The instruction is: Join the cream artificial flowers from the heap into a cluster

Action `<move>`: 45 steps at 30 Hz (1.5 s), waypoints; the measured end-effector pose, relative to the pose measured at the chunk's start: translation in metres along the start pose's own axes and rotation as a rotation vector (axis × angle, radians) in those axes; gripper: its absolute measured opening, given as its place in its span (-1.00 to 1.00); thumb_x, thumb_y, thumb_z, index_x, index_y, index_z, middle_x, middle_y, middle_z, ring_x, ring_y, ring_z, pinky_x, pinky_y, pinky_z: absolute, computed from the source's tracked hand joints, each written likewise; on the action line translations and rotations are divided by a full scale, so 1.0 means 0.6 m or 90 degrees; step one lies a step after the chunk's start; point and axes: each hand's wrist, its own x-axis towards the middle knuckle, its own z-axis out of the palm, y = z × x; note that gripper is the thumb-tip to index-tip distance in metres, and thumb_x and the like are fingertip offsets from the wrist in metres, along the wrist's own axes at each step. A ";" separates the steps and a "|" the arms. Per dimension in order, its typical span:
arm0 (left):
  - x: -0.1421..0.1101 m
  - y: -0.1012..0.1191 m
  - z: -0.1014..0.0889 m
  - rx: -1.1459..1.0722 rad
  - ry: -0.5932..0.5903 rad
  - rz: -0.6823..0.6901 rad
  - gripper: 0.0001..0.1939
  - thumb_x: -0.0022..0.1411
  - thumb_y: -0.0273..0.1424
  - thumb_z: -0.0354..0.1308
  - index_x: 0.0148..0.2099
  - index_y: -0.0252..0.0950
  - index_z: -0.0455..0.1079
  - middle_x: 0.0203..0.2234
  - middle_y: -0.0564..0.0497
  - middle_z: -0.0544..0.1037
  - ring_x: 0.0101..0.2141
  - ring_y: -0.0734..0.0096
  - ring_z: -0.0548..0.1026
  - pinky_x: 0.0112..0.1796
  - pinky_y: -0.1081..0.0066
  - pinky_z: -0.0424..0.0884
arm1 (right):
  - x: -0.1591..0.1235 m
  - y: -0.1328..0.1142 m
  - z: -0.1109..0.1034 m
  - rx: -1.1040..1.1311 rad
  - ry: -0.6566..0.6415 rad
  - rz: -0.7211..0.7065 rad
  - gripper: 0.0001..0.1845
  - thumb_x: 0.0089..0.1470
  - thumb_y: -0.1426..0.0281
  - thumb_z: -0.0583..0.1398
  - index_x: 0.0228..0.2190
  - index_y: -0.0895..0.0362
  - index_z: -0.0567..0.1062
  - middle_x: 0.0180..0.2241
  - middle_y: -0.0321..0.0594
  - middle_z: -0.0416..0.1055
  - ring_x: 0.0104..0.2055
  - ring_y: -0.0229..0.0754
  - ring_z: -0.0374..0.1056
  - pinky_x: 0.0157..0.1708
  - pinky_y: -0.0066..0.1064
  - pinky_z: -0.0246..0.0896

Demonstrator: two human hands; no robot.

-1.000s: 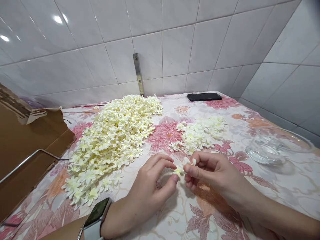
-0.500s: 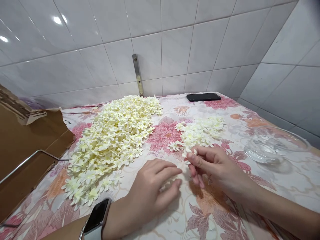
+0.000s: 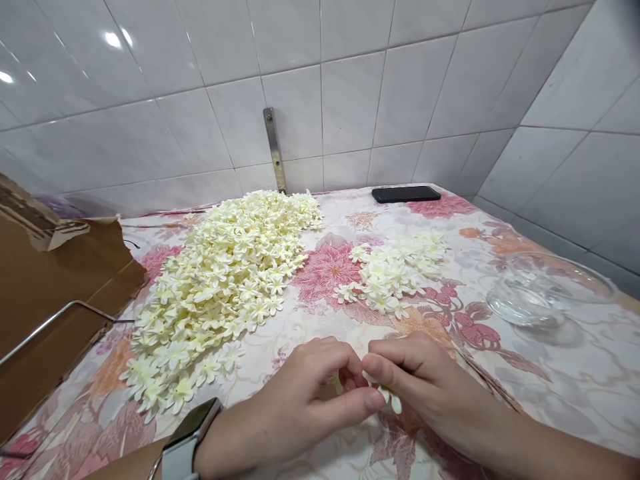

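Observation:
Pinched between the thumb and fingers of my right hand (image 3: pixel 425 380) is a small white flower (image 3: pixel 395 402), its petals showing below the fingertips. My left hand (image 3: pixel 320 387) meets it from the other side, with curled fingers and the thumb tip beside the petals. A pale bit shows inside the left hand's curl, but the fingers hide most of it. Just beyond the hands lies a small pile of white flowers (image 3: pixel 395 267). A much larger heap of cream-white flowers (image 3: pixel 225 267) spreads to the left.
A clear glass bowl (image 3: pixel 520 303) stands at the right on the floral tablecloth (image 3: pixel 330 270). At the back rests a black phone (image 3: pixel 406 194). A cardboard box (image 3: pixel 65 287) with a bent metal rod (image 3: pixel 45 327) occupies the left edge. Tiled wall (image 3: pixel 350 113) rises behind.
My right hand has drawn back from the small pile toward me with a flower. The left hand's fingers have curled, and both hands' fingertips now come together.

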 end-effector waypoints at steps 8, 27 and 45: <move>0.003 0.004 -0.007 0.116 0.134 0.002 -0.82 0.21 -0.43 -0.06 -0.45 -0.27 0.22 -0.56 0.11 0.32 -0.45 0.45 0.30 -0.41 0.47 0.18 | -0.004 -0.003 -0.004 -0.026 -0.044 0.004 -0.70 0.25 0.22 -0.05 -0.43 0.10 0.31 -0.53 -0.34 0.29 -0.51 -0.30 0.20 -0.50 -0.50 0.10; 0.001 0.012 -0.012 0.132 0.091 0.044 -0.69 0.31 -0.32 -0.11 -0.49 -0.27 0.16 -0.58 0.12 0.25 -0.49 0.47 0.26 -0.41 0.48 0.18 | -0.006 -0.023 -0.019 -0.065 -0.063 -0.017 -0.53 0.18 0.20 0.02 -0.69 0.13 0.17 -0.68 -0.37 0.11 -0.60 -0.33 0.10 -0.59 -0.46 -0.06; -0.002 0.007 -0.008 0.315 0.191 0.193 -0.68 0.31 -0.41 -0.04 -0.53 -0.26 0.14 -0.63 0.12 0.26 -0.56 0.49 0.23 -0.44 0.48 0.18 | -0.005 -0.019 -0.011 -0.075 -0.032 -0.040 -0.74 0.21 0.35 -0.04 -0.47 0.11 0.33 -0.57 -0.36 0.24 -0.59 -0.35 0.17 -0.60 -0.52 0.06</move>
